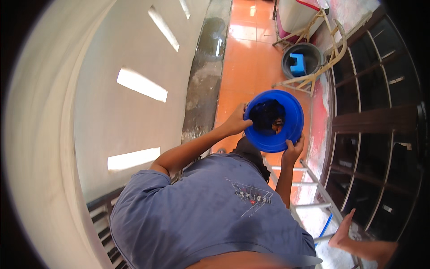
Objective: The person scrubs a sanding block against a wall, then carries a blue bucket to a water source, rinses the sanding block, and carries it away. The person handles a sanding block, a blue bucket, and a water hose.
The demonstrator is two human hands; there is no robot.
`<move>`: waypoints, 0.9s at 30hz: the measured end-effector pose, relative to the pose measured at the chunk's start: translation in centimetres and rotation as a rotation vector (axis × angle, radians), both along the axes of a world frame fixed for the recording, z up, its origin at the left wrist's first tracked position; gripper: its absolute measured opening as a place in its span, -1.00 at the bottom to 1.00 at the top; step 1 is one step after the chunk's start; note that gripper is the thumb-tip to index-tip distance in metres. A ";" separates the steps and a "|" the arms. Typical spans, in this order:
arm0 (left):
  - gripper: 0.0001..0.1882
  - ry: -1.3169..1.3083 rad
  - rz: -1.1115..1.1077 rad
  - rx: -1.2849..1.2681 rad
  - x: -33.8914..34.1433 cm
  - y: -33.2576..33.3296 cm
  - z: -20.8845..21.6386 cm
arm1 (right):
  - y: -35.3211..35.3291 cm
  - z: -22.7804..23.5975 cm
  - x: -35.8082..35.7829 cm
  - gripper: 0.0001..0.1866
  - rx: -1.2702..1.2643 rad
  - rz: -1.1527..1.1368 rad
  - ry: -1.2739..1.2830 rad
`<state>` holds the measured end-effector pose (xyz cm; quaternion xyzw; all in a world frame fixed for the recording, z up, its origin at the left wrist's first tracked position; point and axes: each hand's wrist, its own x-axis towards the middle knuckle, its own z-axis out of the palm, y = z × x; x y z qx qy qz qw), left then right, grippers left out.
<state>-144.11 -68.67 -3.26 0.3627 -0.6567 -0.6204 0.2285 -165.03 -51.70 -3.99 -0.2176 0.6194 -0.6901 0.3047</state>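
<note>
A round blue bucket is held out in front of my body, tilted so that I see into it. Dark stuff with some orange and brown bits lies inside; I cannot make out what it is. My left hand grips the left side of the rim, its thumb over the edge. On the near right side, my right hand holds the rim with its thumb up and its fingers against the outer wall. My blue-grey shirt fills the lower middle of the view.
A metal ladder stands at the right, where another person's bare hand or foot shows. Beyond are a dark tub holding a blue stool, and a wooden frame. A pale slotted wall and dark paned doors flank the orange tiles.
</note>
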 end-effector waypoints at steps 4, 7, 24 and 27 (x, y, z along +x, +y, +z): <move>-0.31 -0.047 -0.038 -0.041 -7.0 -9.8 -0.5 | -9.1 -1.2 -6.4 -0.34 -0.027 -0.022 -0.052; -0.30 -0.031 0.037 0.075 -11.0 -17.0 0.6 | -17.5 -0.2 -11.7 -0.36 0.014 0.064 -0.006; -0.39 -0.015 0.490 0.090 -14.2 -58.3 0.1 | -70.6 2.7 -20.1 -0.36 -0.139 0.538 0.129; -0.42 -0.016 0.464 0.042 -14.7 -65.3 0.3 | -76.2 2.0 -20.2 -0.36 -0.049 0.479 0.184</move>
